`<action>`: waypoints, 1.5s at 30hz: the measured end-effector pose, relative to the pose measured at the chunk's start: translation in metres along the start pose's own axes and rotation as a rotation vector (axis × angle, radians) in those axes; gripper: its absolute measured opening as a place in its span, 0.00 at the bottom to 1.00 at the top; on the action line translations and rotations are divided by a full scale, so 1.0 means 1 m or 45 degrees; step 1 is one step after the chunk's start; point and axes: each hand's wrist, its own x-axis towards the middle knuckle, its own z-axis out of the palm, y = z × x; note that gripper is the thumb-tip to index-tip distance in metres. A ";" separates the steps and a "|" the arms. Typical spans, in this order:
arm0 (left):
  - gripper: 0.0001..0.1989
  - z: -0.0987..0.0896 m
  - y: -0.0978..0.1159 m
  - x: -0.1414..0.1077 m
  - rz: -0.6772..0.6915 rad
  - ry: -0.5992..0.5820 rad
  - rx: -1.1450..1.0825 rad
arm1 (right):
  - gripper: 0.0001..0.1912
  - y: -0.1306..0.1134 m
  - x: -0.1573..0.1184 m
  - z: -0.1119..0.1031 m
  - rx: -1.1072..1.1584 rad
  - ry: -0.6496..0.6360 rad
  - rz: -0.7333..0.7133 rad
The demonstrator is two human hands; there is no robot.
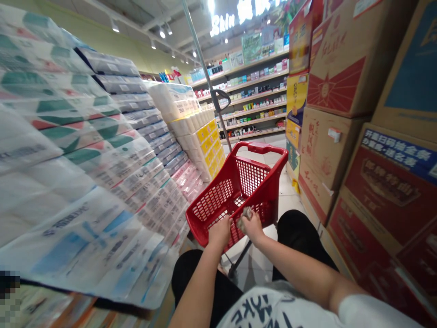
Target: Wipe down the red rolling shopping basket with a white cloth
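A red plastic shopping cart (pixel 218 193) stands in the aisle right in front of me, its basket showing nothing inside. My left hand (pixel 220 231) rests on the near rim of the cart, fingers curled over the edge. My right hand (pixel 251 225) is beside it, closed around a crumpled grey cloth (pixel 243 215) pressed against the cart's near wall. My knees in black trousers sit below the cart.
Stacks of wrapped tissue packs (pixel 102 150) wall the left side. Cardboard boxes (pixel 355 136) are piled high on the right. A metal pole (pixel 208 77) rises behind the cart. Stocked shelves (pixel 252 105) stand at the aisle's far end.
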 end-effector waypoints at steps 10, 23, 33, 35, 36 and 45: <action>0.22 -0.010 -0.004 0.033 0.215 -0.049 -0.067 | 0.23 0.002 -0.015 0.015 0.385 0.073 -0.049; 0.24 -0.002 -0.008 0.045 0.265 -0.047 -0.234 | 0.18 0.017 -0.016 0.013 0.281 -0.186 0.041; 0.23 0.001 -0.006 0.048 0.259 -0.061 -0.287 | 0.10 0.001 -0.023 0.016 0.142 -0.459 0.063; 0.24 0.000 -0.007 0.048 0.257 -0.061 -0.295 | 0.08 0.003 -0.022 0.015 0.027 -0.464 0.165; 0.24 0.000 -0.007 0.048 0.255 -0.064 -0.298 | 0.09 0.004 -0.021 0.015 0.031 -0.458 0.161; 0.25 -0.003 -0.006 0.046 0.226 -0.081 -0.295 | 0.14 0.013 -0.009 0.005 -0.068 -0.430 0.301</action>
